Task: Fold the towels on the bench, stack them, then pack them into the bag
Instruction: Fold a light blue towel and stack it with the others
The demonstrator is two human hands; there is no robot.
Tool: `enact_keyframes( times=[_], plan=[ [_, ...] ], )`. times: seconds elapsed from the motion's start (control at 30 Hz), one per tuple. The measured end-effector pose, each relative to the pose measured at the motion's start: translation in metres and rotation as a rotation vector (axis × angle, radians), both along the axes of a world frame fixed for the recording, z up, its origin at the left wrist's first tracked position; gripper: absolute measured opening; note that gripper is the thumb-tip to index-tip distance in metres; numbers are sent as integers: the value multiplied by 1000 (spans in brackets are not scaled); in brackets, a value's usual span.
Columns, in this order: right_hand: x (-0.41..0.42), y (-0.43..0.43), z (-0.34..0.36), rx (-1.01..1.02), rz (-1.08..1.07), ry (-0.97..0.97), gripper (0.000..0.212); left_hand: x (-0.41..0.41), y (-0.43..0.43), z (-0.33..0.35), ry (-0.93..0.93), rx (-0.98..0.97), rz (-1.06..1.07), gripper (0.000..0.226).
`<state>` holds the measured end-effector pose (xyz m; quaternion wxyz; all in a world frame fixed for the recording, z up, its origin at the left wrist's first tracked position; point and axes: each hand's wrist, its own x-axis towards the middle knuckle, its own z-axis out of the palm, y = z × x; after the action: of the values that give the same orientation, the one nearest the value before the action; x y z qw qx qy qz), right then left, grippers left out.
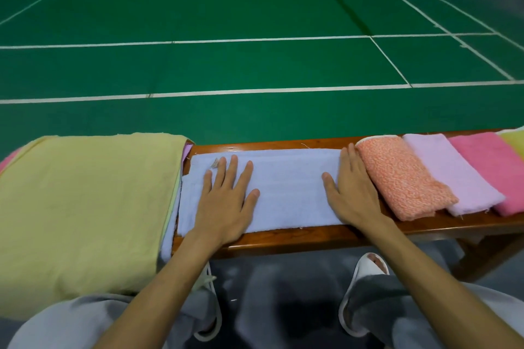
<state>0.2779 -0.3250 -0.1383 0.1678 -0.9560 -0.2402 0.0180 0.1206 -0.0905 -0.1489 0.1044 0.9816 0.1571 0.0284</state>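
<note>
Blue towel [286, 193] lies flat on the counter [283, 238], centred in front of the person, long side along the counter's length. It looks folded at least once: a layered edge shows on the left end and a seam line runs lengthwise. Pale blue terry, loose threads at the corners, no big wrinkles.

Left hand [224, 201] is palm-down on the left half and right hand [351, 193] is palm-down on the right end. Fingers [234, 164] are straight and spread, gripping nothing, just pressing. Likely reason: flattening the layers and pinning both ends so the next fold lands square.

Just right of it, the orange towel [402, 178], lilac towel [459, 176] and pink towel [493, 167] sit folded side by side, each overlapping the next. The right hand's outer edge touches the orange one. They read as the done row, not stacked yet.

On the left, a large yellow cloth [85, 201] drapes over the counter's end, its edge overlapping the blue towel's left end. Can't tell if it's the bag or another towel.

My read: mid-fold, with stacking and packing not started.
</note>
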Motion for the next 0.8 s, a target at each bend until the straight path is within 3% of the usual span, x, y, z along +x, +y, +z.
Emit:
enact_keyframes(
  times=[0.2, 0.43, 0.6, 0.7, 0.8],
  plan=[
    [-4, 20, 21, -63, -224, -124, 55, 11, -35, 14, -68, 25, -101, 65],
    [19, 18, 35, -2, -166, 115, 38, 35, -74, 2, 6, -27, -142, 66],
    [46, -3, 44, 223, -169, 352, 14, 46, -85, 3, -9, -102, -138, 67],
    [51, -15, 59, 397, -215, 400, 15, 56, -100, 9, -30, -219, -145, 62],
    [49, -21, 79, 558, -224, 426, 16, 64, -110, 26, -97, -616, -110, 56]
  ],
)
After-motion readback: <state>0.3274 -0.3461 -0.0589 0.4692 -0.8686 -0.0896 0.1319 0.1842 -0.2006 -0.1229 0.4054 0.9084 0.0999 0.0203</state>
